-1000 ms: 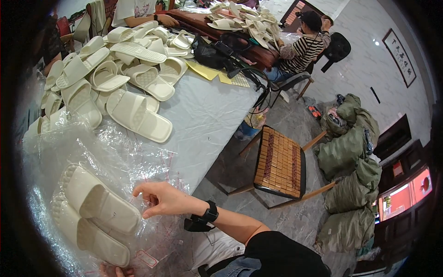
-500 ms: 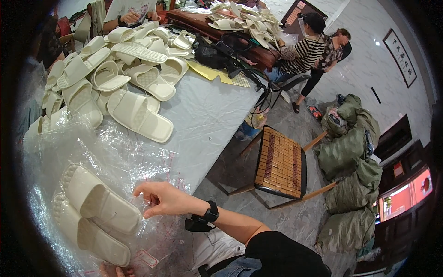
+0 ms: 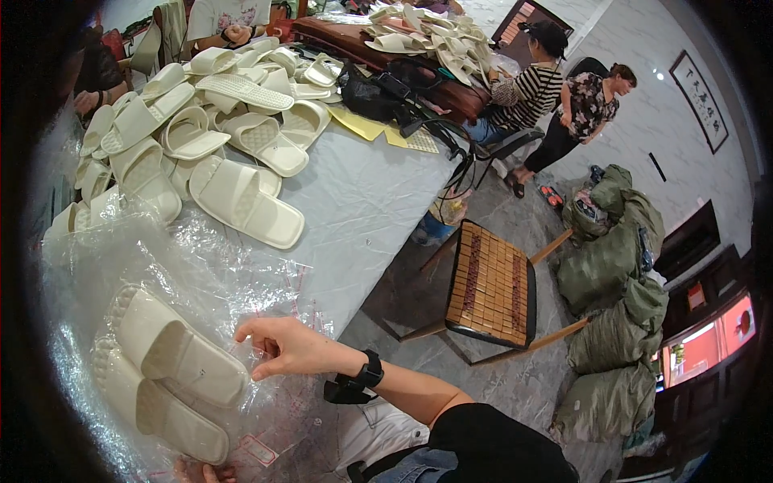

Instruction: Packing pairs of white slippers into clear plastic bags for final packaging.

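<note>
A pair of cream slippers [image 3: 193, 362] lies side by side inside a clear plastic bag [image 3: 266, 410] at the near left of the table. My right hand [image 3: 294, 346] is beside the toe end of the upper slipper, its fingers bent at the film, thumb and index finger a little apart. At the lower edge, the fingertips of my left hand [image 3: 208, 472] are curled at the bag's film just below the other slipper; the rest of this hand is out of the picture. A red-printed patch [image 3: 258, 451] shows on the film between my hands.
Loose cream slippers [image 3: 241, 201] are heaped on the grey-covered table [image 3: 366, 201], beyond more clear film. A chair with a bamboo-tile seat [image 3: 491, 282] stands to the right. Green sacks [image 3: 604, 330] line the wall. Other people sit and stand at the back.
My hands and the bagged slippers have hardly moved. The person in the flowered top has straightened up and shifted right. Another person's hand has come into sight at the far left.
</note>
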Available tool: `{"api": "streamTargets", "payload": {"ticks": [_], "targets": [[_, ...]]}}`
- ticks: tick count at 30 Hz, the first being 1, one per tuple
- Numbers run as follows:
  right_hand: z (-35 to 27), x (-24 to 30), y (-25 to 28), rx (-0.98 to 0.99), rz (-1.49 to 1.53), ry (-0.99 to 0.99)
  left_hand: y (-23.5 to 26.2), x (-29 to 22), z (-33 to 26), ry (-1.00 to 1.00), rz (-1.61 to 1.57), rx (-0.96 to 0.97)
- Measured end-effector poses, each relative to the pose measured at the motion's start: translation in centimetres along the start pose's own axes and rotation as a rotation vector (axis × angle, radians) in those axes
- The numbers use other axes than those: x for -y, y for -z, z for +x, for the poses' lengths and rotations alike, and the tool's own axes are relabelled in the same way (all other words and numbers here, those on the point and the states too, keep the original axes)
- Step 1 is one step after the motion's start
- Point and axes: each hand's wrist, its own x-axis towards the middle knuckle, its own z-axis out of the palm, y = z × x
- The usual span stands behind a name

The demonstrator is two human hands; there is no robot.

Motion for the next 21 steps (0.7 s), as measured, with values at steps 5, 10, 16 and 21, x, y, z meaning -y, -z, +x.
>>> {"api": "streamTargets", "payload": {"ticks": [5,10,16,21], "targets": [[-0.1,-0.1,0.1,0.002,0.009,-0.01,0.2,0.7,0.2,-0.018,0.037,0.013],[0.0,-0.2,0.6,-0.006,-0.018,-0.014,-1.0,-0.1,0.2,-0.031,0.001,-0.008],[1.2,0.6,-0.5,0.009,-0.037,0.065,0.8,-0.7,-0.1,0.044,-0.003,-0.031],[-1.0,-0.5,0.9,0.002,-0.111,-0.085,-0.3,1.3,0.4,-0.045,0.054,0.031]]}}
